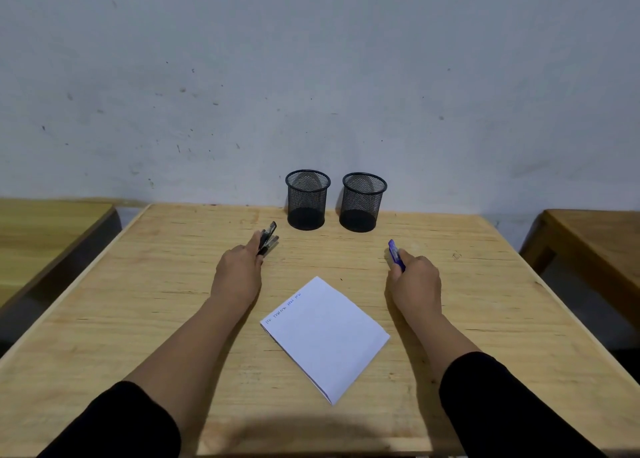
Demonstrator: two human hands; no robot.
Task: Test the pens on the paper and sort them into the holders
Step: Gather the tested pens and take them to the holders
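Two black mesh pen holders stand at the table's far edge, the left holder (307,199) and the right holder (362,202); both look empty. A folded white paper (325,336) with a few scribbles along its upper left edge lies between my forearms. My left hand (239,272) grips a bunch of black pens (268,239), their ends pointing toward the left holder. My right hand (414,279) holds a blue pen (396,254), to the right of the paper and short of the right holder.
The wooden table (138,301) stands against a scuffed white wall. Another wooden table (41,229) is at the left and a third (595,246) at the right, each across a gap.
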